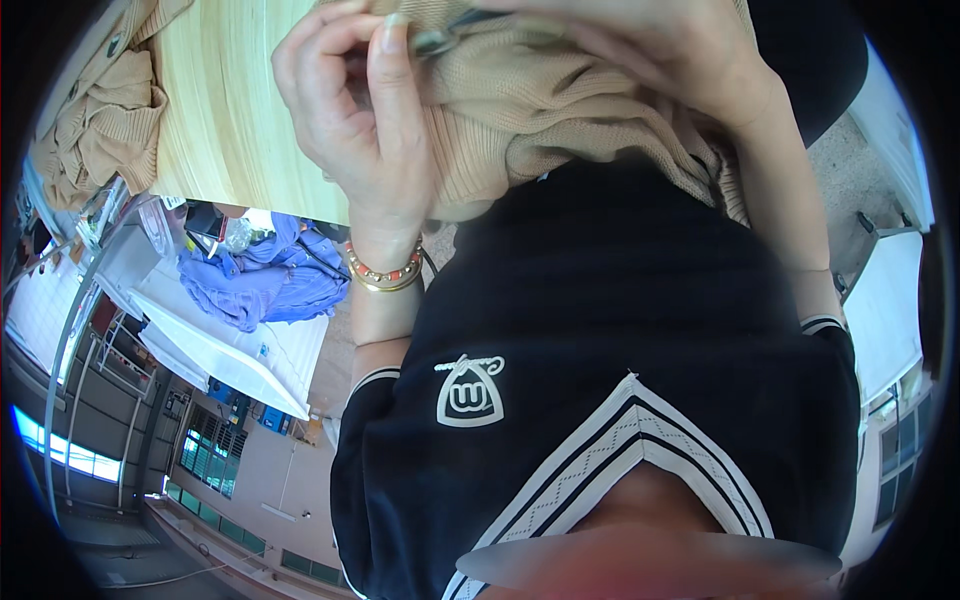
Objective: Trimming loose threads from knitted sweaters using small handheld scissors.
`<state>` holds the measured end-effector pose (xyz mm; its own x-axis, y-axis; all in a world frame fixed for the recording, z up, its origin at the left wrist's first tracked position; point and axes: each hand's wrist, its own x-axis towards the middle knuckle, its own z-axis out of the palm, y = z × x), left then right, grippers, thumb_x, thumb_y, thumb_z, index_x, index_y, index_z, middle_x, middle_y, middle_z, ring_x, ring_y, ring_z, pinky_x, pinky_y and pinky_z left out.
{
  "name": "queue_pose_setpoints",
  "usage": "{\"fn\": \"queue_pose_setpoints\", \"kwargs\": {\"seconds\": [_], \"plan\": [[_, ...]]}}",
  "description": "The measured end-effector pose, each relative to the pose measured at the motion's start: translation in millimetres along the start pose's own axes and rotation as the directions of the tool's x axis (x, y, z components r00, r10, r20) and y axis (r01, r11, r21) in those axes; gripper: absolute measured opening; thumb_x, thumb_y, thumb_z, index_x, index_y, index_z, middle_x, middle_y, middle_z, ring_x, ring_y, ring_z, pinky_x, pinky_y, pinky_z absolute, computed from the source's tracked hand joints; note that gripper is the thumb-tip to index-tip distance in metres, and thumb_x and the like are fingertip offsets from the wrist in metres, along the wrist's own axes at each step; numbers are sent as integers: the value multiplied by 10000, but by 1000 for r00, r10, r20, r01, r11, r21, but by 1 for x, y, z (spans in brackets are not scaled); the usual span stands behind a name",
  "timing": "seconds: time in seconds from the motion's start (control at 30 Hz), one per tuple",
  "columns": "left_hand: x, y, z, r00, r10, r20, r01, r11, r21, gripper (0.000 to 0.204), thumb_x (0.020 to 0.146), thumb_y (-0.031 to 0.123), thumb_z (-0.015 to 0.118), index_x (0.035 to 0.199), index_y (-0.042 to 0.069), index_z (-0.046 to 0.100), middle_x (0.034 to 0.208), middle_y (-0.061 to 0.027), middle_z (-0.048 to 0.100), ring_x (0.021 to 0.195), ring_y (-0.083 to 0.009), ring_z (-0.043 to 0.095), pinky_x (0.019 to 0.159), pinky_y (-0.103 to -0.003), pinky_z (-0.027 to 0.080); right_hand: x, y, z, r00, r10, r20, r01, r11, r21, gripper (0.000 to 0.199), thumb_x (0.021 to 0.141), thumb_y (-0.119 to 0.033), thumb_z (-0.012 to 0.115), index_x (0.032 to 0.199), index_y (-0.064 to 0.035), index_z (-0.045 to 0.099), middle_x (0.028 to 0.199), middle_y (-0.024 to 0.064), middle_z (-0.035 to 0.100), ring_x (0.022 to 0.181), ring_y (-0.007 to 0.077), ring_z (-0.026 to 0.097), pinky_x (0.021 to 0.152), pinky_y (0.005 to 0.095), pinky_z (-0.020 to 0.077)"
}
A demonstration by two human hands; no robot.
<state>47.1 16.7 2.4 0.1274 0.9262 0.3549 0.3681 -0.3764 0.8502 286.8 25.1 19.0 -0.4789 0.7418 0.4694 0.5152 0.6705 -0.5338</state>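
Note:
A tan ribbed knit garment (560,95) lies bunched across my lap and over the table's edge. My left hand (365,95) is closed at its upper left part, thumb and fingertips pinching the knit near the top of the view. Close to that thumb is a small, shiny grey-green thing (433,42), too blurred to name. My right hand (665,45) reaches over the garment from the right, its fingers curled and smeared by motion. A thin dark piece (480,18) shows at its fingertips; its kind cannot be made out. The top edge cuts off part of both hands.
Beneath the garment is a pale wooden tabletop (215,110). Another tan knit garment (120,125) with dark buttons is heaped at the far left. Blue cloth (265,275) lies on a white surface beside the table. A white panel (885,300) stands at the right.

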Motion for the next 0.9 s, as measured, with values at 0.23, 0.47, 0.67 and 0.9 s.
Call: {"fn": "queue_pose_setpoints", "kwargs": {"seconds": [0.23,0.47,0.67,0.9], "plan": [[17,14,-15,954,51,294,-175,895,410,728,774,208,897,1398,29,570,1162,-43,613,883,-154,523,841,-293,485,-7,13,-8,932,270,-243,-175,920,351,341,890,-62,764,1225,-9,724,881,34,665,804,130,578,709,266,448],[19,18,-52,935,-55,350,-36,968,248,310,779,86,845,1071,34,752,970,-67,668,919,-207,598,824,-311,463,-21,18,-5,788,585,-194,-280,620,733,343,961,-65,714,1287,26,663,1080,8,691,920,62,605,830,227,493],[18,53,-135,893,-29,448,42,999,-19,385,627,138,796,966,-36,737,912,-119,622,865,-243,553,779,-328,425,-21,44,40,811,364,-458,393,243,887,506,853,-46,812,1326,19,645,1146,11,672,919,55,566,807,197,446],[-3,26,-153,699,-473,537,286,873,396,310,776,-88,667,1065,6,727,1045,-69,618,1042,-222,605,948,-303,449,6,-8,-6,896,389,214,-436,680,590,661,767,-30,806,1400,-31,618,753,-9,496,629,95,455,562,268,364]]}}
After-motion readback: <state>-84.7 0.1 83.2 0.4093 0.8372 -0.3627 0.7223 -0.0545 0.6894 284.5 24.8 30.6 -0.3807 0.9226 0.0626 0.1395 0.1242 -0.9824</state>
